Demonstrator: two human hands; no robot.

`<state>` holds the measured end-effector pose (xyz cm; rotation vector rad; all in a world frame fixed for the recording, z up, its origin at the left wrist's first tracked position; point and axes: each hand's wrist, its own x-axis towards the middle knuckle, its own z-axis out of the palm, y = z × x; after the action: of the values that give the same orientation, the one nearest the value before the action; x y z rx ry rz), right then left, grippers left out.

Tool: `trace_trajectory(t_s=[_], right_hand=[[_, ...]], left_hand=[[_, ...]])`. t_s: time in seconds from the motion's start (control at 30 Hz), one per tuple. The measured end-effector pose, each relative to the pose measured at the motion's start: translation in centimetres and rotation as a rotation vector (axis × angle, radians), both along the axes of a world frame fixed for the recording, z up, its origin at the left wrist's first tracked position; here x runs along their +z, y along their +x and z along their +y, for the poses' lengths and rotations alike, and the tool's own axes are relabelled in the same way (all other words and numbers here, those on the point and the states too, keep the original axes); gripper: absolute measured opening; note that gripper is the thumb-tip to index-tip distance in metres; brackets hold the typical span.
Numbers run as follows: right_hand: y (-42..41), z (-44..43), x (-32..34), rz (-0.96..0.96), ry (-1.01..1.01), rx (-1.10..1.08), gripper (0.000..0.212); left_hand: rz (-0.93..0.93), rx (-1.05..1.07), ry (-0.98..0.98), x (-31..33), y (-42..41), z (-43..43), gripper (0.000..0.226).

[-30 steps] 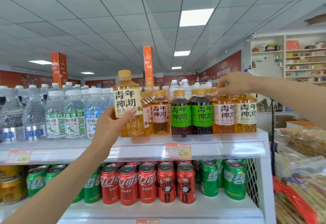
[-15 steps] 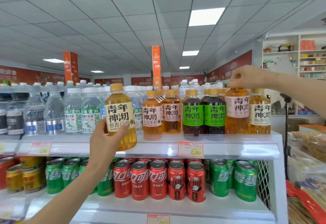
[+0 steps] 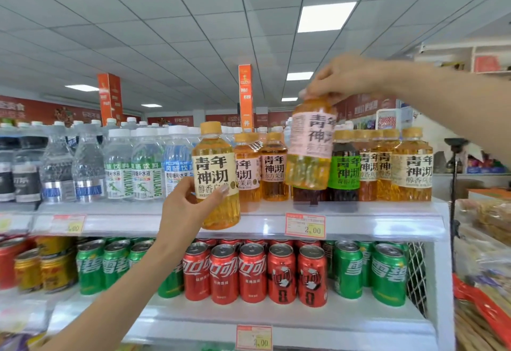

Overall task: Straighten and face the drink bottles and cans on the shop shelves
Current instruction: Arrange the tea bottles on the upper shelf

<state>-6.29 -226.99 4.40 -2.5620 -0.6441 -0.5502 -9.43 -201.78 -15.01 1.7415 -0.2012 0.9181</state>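
The left hand (image 3: 182,209) curls thumb and fingers round a clear plastic tea bottle (image 3: 215,176) with a cream label reading 青年神沏, held just before the top shelf's edge (image 3: 138,222). The right hand (image 3: 345,77) pinches from above the cap of a pink-labelled bottle (image 3: 309,143) of that brand (small print blurred), hanging above the yellow-capped row (image 3: 412,165). Below stand red cola cans (image 3: 253,273) and green cans (image 3: 388,276); a price tag (image 3: 305,225) reads 2.00.

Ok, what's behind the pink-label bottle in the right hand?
Only the base of a dark bottle shows below the pink-label bottle, standing on the shelf. Its label and cap are covered.
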Motion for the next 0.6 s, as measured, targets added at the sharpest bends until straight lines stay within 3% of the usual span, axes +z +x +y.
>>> trace_trajectory(t_s=[0.27,0.43,0.6], right_hand=[[4.5,5.6,-1.7,-0.018,0.094,0.04,0.042],[6.7,7.0,-3.0,-0.026,0.041,-0.001,0.058],[8.5,7.2,-4.0,-0.051,-0.009,-0.055,0.047]], left_hand=[[-0.075,0.001,0.117,-0.6,-1.8,0.9,0.019],[-0.031,-0.048,0.088,-0.8,-2.1,1.2,0.025],[0.014,-0.128,0.011,-0.7,-1.8,1.3,0.025]])
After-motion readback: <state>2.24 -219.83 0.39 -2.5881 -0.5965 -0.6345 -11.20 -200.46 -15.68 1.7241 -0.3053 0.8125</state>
